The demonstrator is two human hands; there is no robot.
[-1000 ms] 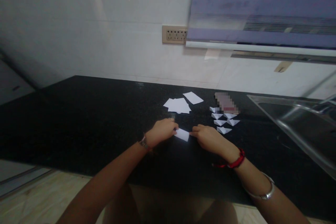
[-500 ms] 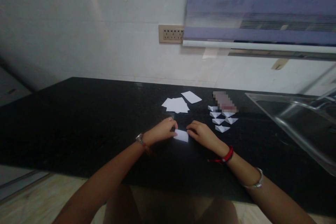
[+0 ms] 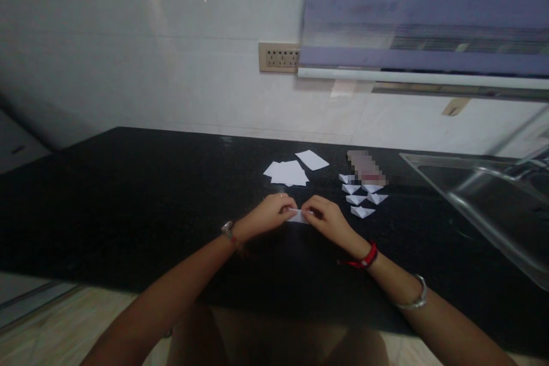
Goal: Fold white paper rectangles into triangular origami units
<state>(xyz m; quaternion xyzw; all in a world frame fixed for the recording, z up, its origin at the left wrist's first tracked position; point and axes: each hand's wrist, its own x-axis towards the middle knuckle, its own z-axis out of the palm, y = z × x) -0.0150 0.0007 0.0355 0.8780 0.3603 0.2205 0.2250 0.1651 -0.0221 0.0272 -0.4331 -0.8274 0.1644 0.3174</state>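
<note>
A small piece of white paper (image 3: 297,217) shows as a narrow strip just above the dark counter, between my two hands. My left hand (image 3: 274,210) pinches its left end between thumb and fingers. At the right end, the thumb and fingers of my right hand (image 3: 326,217) are closed on it too. Parts of the paper are hidden under the fingertips. Beyond my hands lies a loose pile of white paper sheets (image 3: 289,173), with a separate white sheet (image 3: 312,159) behind it. Several folded paper boats (image 3: 362,212) stand to the right of my right hand.
A blurred-out flat pinkish object (image 3: 366,167) lies behind the paper boats. The metal sink (image 3: 484,206) is set into the black counter (image 3: 141,211) on the right. A socket strip (image 3: 281,58) and a purple striped blind (image 3: 412,11) are on the wall.
The paper between my hands now shows as a narrower strip than before. My right hand has shifted slightly left, and both hands have closed in on the paper's ends.
</note>
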